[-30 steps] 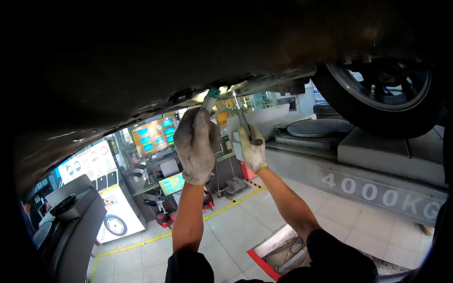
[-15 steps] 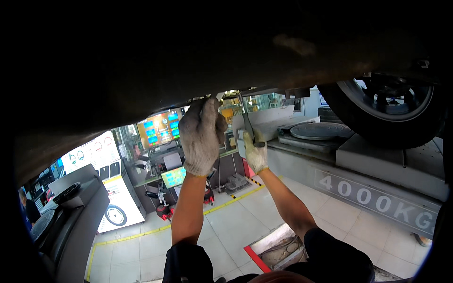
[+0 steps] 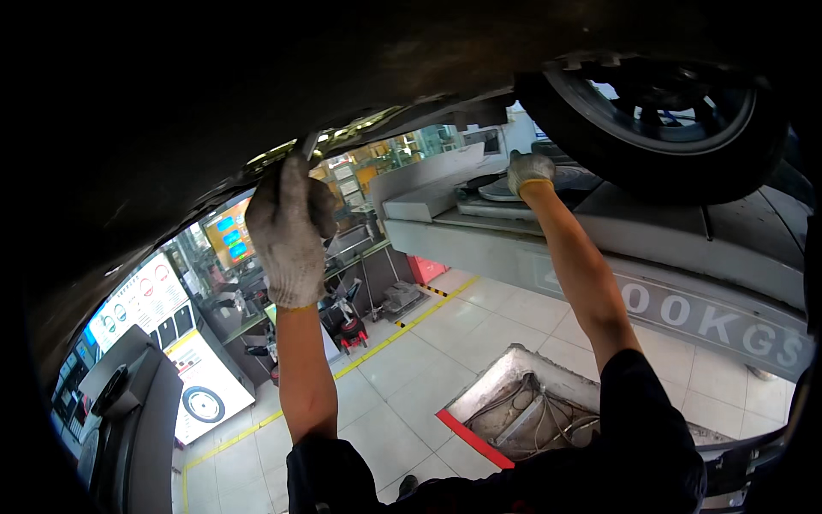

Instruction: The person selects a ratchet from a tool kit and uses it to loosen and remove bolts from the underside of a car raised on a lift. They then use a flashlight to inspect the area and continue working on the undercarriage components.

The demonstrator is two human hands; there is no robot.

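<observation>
My left hand point(image 3: 291, 227), in a grey knit work glove, is raised to the car's dark underside point(image 3: 360, 77). Its fingers are bent and closed at the lower edge; a pale, narrow piece shows by the fingertips, but what they grip is hidden. Farther right, my right hand point(image 3: 531, 173), in a light knit glove, reaches over the grey lift platform point(image 3: 479, 236), beside a round plate point(image 3: 501, 188) on top. Its fingers are curled, and I cannot make out what is in them. A car wheel point(image 3: 659, 128) stands on the platform near that hand.
A floor pit point(image 3: 531, 411) with cables and a red edge opens below my arms. Left stands another lift platform point(image 3: 137, 411), with a white display cabinet point(image 3: 201, 377) behind it. Yellow tape point(image 3: 402, 330) crosses the tiled floor point(image 3: 428, 368). Equipment point(image 3: 347, 321) lines the back.
My right hand has moved from beside the left hand, where it held a long-shafted hand tool, rightward to the platform. My left hand stays at the underside. The view has shifted.
</observation>
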